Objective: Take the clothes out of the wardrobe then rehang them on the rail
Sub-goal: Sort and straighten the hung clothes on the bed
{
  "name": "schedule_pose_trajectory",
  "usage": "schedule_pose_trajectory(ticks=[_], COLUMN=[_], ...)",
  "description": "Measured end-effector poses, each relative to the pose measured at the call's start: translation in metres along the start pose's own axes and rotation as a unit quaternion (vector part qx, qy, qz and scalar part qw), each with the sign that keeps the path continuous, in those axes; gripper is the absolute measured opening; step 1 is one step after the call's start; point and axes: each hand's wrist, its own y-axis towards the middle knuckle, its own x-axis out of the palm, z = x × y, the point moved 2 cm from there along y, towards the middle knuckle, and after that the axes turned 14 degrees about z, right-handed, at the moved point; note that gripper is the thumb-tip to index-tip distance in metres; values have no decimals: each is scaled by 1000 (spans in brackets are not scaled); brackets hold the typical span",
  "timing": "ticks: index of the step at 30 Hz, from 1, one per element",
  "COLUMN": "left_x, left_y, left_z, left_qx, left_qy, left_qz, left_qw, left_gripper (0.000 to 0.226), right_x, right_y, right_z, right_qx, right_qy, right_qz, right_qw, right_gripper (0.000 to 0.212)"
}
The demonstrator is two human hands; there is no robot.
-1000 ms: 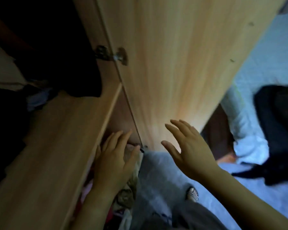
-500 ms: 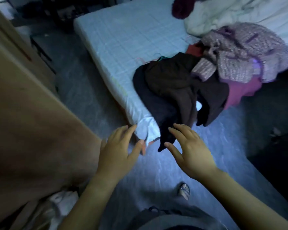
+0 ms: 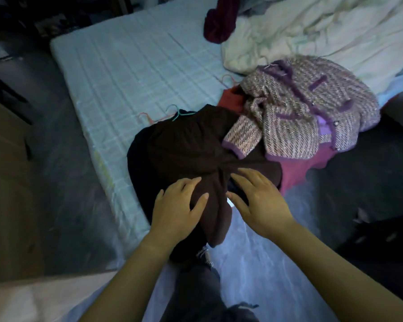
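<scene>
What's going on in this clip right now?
A person reaches for a pile of clothes at the edge of a mattress. The left hand and right hand are open, fingers spread, on or just above a dark brown garment on top of the pile; neither grips it yet. A purple tweed jacket and a pink garment lie beside it, and a teal hanger pokes out behind. No rail is in view.

A thin, pale blue checked mattress (image 3: pixel 130 73) lies flat on the grey floor (image 3: pixel 63 182), with a crumpled cream duvet (image 3: pixel 312 31) heaped at its far end. The room is dim, apart from one bright bluish patch on the near floor. A wooden panel (image 3: pixel 7 159) stands at the left, with dark clutter beyond it.
</scene>
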Motion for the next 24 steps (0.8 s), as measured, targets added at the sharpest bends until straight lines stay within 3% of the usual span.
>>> schedule_pose_trajectory(ticks=[16, 24], left_x=[84, 192], left_y=[268, 336], left_z=[-125, -172], left_qx=[-156, -307], left_qy=[62, 113], left_qz=[18, 26], left_qw=[986, 945], left_gripper=[69, 73], right_x=[162, 300], right_y=[328, 442], right_z=[132, 219], right_qx=[-134, -186], right_qy=[48, 43], right_qz=[-186, -257], right_qw=[972, 947], right_gripper=[61, 52])
